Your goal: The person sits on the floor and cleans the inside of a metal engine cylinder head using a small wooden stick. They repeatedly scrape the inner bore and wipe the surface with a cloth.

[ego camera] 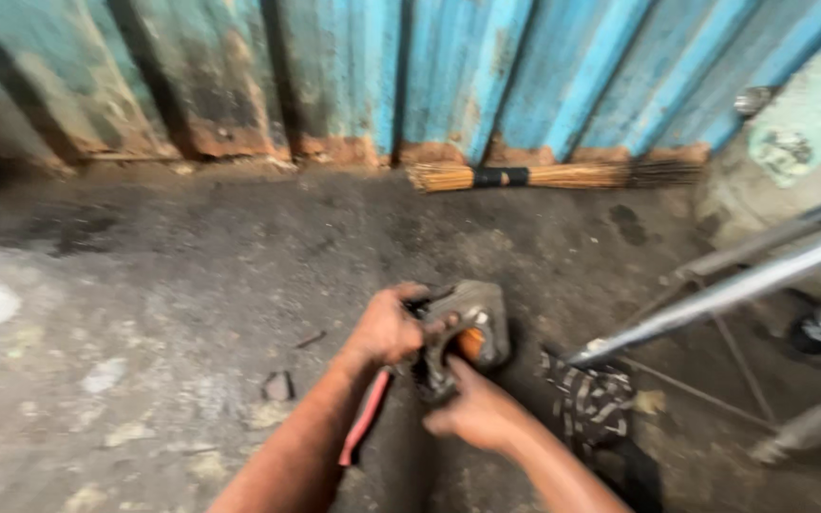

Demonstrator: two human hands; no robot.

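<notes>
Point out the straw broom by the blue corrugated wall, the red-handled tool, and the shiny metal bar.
straw broom (534,177), head view, black binding band.
red-handled tool (365,418), head view, mid-handle.
shiny metal bar (734,290), head view, mid-length.

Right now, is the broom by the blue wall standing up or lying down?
Lying down. The broom lies flat along the foot of the blue corrugated wall, its dark band about midway and bristle ends pointing sideways.

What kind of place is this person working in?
Probably a rough outdoor yard or small roadside workshop. Rusted blue corrugated metal sheets form the wall, the concrete floor is stained and gritty, and a stick broom lies along the wall's foot. Both hands grip a grimy metal part.
</notes>
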